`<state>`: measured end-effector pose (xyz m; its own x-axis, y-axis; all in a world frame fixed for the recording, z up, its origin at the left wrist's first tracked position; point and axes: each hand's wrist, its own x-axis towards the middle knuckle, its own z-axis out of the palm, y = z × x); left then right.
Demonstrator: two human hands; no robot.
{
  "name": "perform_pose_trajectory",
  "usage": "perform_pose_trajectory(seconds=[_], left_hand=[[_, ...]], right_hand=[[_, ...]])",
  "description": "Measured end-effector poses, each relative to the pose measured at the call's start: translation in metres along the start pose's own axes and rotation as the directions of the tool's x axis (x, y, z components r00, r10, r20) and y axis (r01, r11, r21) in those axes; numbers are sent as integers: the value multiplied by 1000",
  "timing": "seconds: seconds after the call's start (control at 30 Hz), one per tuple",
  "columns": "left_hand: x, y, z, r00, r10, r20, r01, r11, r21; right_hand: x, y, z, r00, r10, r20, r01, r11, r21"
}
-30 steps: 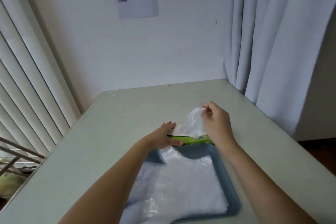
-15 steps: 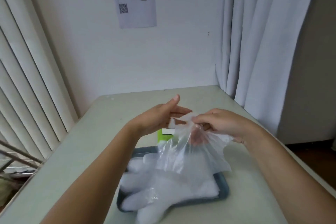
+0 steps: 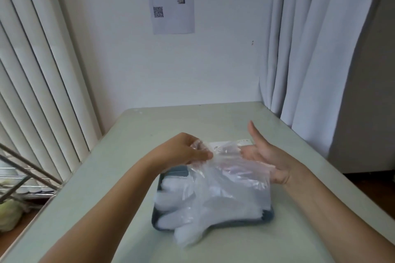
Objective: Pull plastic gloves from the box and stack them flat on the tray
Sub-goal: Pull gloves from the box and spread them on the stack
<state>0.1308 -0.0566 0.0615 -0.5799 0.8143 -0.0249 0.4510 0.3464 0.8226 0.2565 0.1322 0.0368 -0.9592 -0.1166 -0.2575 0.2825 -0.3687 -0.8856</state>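
Pinching one end of thin clear plastic glove (image 3: pixel 232 174) in curled fingers of left hand (image 3: pixel 188 152), above middle of pale green table (image 3: pixel 102 179). Holding right hand (image 3: pixel 267 157) flat, palm up, thumb raised, straight fingers seen through film; inside or under, cannot tell. Hands close, not touching. Hanging down onto white heap of stacked plastic gloves (image 3: pixel 188 207) in dark blue-grey rectangular tray (image 3: pixel 268 215), toward table's near edge. Beyond tray, toward far edge: white-topped flat glove box (image 3: pixel 215 145).
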Motion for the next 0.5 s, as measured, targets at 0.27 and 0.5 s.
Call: perform_pose_trajectory(seconds=[0.27, 0.5], left_hand=[[-22, -14, -17, 969, 93, -228, -118, 988, -98], [-42, -13, -35, 900, 178, -398, -249, 959, -135]], right_hand=[[17, 17, 6, 969, -59, -239, 111, 971, 213], [33, 13, 49, 780, -442, -443, 440, 891, -115]])
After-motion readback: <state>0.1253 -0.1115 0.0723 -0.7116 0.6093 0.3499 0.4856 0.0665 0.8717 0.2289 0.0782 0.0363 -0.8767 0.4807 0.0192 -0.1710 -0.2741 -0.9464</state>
